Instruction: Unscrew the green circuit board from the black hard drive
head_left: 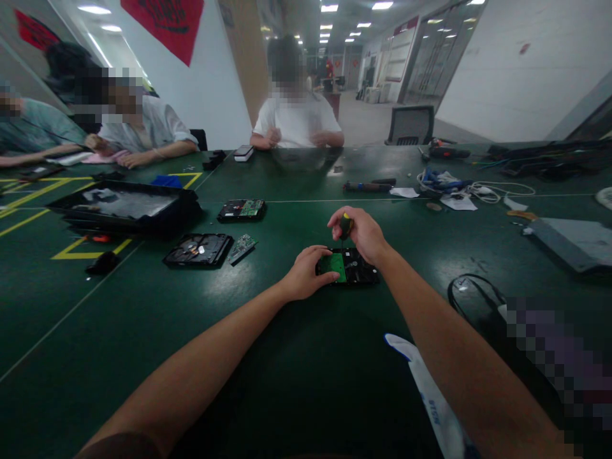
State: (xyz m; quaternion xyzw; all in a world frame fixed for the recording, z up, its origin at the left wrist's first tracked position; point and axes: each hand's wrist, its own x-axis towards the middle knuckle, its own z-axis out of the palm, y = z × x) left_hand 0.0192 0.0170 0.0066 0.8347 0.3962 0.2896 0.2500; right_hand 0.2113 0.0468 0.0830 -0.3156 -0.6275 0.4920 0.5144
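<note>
Forearms [215, 347] reach a drive [354, 269], left hand [306, 273] holding it, right hand [364, 236] above.

A dark chair [411, 124] stands by the far edge of the green table [119, 306], near a person [296, 121] dressed in white. A big red paper [167, 25] hangs on the pale wall [210, 95], and bright lights [382, 6] shine in the ceiling. Blue and white cords [442, 182] lie in a messy heap, with a flat gray box [574, 242] near them.

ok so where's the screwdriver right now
In the head view, the screwdriver is slightly right of centre, nearly upright in the right hand, pointing down at the hard drive that the left hand holds.
</note>
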